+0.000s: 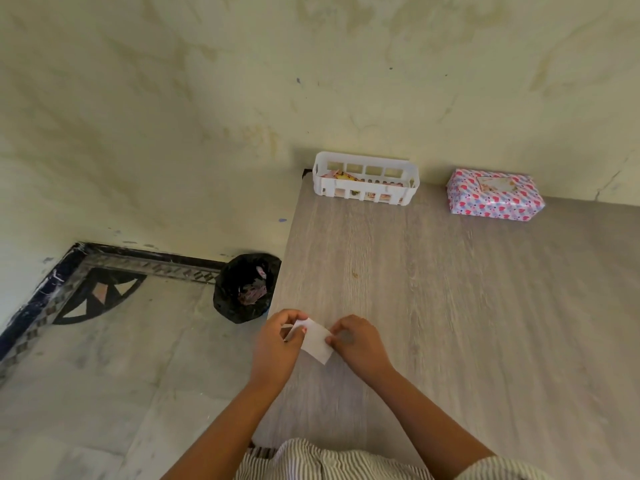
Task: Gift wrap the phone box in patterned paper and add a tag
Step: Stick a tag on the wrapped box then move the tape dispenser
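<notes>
A small white paper piece (316, 341) is held over the near left part of the wooden table (450, 306). My left hand (277, 344) pinches its left end and my right hand (360, 344) pinches its right edge. The box wrapped in pink and blue heart-patterned paper (495, 195) lies at the far right of the table against the wall, with a pale tag (494, 184) on its top. Both hands are well away from the wrapped box.
A white slotted plastic basket (365, 183) with colourful items inside stands at the table's far left corner. On the floor left of the table sits a bin lined with a black bag (246, 289) holding paper scraps. The table's left edge runs just beside my left hand.
</notes>
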A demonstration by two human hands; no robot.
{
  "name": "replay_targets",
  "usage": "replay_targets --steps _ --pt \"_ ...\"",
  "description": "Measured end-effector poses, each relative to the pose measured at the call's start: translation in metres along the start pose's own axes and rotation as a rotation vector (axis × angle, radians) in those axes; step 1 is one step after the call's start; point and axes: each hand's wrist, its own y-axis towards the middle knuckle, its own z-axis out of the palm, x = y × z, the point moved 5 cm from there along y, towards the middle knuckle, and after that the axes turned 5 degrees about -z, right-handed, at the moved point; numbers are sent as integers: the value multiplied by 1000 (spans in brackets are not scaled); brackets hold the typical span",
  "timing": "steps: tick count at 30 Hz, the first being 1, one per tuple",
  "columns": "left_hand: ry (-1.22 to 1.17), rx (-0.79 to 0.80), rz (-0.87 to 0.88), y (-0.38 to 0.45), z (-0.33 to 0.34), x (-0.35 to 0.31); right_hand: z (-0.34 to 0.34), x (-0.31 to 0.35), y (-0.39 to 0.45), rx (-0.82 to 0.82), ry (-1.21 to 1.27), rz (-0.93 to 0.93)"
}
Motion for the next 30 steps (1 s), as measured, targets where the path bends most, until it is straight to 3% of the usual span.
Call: replay_targets --steps 6,9,23,30 --pt "-48 24 -37 5 -19 1 -2 6 -1 -97 545 187" --pt "-71 67 -55 13 -32 11 8 21 -1 -148 698 241" --pt "-92 237 112 72 -179 46 125 149 10 -320 843 357" --pt "-155 362 104 105 -201 40 115 177 30 -409 782 330"
